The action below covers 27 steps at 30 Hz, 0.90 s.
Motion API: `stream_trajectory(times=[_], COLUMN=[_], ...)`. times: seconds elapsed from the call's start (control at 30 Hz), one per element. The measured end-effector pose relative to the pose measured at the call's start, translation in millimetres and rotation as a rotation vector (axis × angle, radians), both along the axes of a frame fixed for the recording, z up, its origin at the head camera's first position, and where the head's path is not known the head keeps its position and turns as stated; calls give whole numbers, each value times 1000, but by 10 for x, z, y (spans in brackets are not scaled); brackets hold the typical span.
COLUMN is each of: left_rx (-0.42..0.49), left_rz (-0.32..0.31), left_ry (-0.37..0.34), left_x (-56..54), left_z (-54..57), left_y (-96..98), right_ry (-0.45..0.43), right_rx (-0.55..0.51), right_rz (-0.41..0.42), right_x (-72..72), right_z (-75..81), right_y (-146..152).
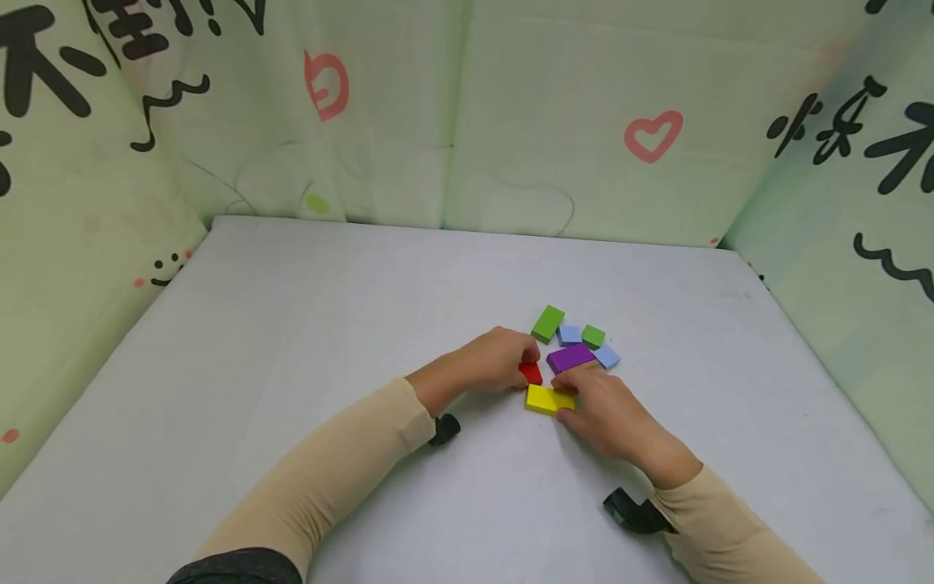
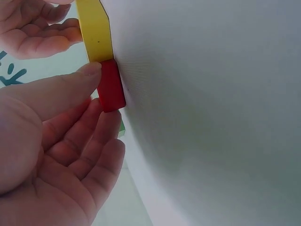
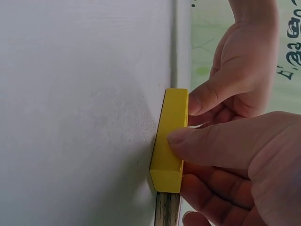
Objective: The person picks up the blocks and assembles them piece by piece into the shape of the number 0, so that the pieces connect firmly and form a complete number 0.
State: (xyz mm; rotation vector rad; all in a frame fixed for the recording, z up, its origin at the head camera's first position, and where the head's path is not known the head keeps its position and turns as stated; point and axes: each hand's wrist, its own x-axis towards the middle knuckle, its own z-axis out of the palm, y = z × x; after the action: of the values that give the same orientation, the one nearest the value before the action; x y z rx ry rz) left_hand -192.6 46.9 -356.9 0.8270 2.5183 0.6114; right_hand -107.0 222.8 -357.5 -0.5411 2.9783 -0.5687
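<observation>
My left hand [image 1: 499, 359] pinches a red block [image 1: 531, 373] between thumb and fingers. In the left wrist view the red block [image 2: 111, 87] stands against the end of a yellow block [image 2: 97, 33]. My right hand [image 1: 613, 412] grips that long yellow block [image 1: 549, 400], its thumb lying on the near face in the right wrist view. Just behind the yellow block lies a purple block [image 1: 571, 358], partly covered by the right hand. Below the yellow block [image 3: 170, 141] in the right wrist view, a wood-toned piece with dark streaks [image 3: 167, 207] shows, partly cut off.
Beyond the purple block are a long green block [image 1: 548, 324], a light blue block [image 1: 569, 336], a smaller green block [image 1: 594, 337] and another light blue block [image 1: 606, 356]. All lie on a white table [image 1: 328, 324]. Printed cloth [image 1: 540, 105] walls the back and sides.
</observation>
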Motion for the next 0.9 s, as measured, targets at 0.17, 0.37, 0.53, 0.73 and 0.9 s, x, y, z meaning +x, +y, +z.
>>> stream_trajectory(times=[0.17,0.37,0.53,0.73,0.9], left_rx=[-12,-4,13,22,17], left_rz=[-11,-18,-36,-58,-59], left_ry=[0,-5,-11,-21,-18], left_x=[14,42,58,86,110], left_z=[-7,-10,-29,-25,-14], left_y=[-4,-20,-35,-38,-38], right_ry=[16,12,-19,-53,-70], right_rx=[-1,-1,7,-1,0], right_rz=[14,19,3,-8,-6], right_x=[14,31,48,71,73], right_z=[4,4,19,23,20], right_y=[9,21,36,57,74])
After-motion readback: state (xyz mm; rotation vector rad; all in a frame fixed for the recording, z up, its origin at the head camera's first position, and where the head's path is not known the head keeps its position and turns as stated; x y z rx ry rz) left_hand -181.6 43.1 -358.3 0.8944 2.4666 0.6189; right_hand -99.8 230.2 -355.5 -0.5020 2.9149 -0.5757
